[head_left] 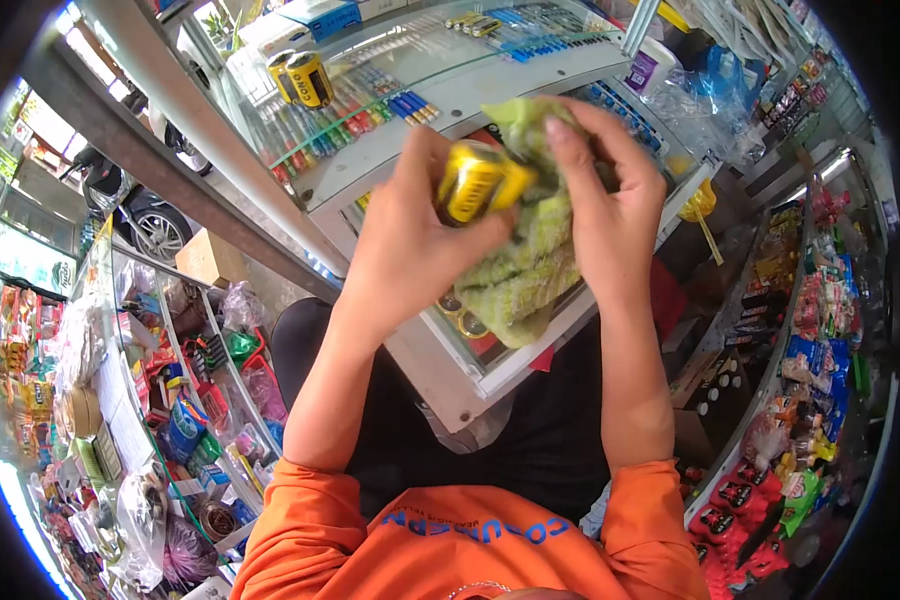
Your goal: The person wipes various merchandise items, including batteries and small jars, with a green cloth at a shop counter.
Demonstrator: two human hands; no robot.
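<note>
My left hand [400,240] is closed around yellow-and-black batteries [473,183], which look like a large wrapped pair and are slightly blurred. A green checked cloth [520,270] hangs from my right hand [615,205], bunched between thumb and fingers. The cloth lies right beside the batteries; whether the two touch is hard to make out. Both hands are above the open front of a glass display case [460,385]. Similar yellow batteries [302,80] stand on the glass top, beyond my left hand.
Rows of pens and small batteries [410,105] lie under the glass top. Shelves of packaged goods [815,300] curve along the right, and another glass case [160,350] stands left. A metal post [240,150] slants down at left. Behind it are a cardboard box [210,258] and a motorbike [150,215].
</note>
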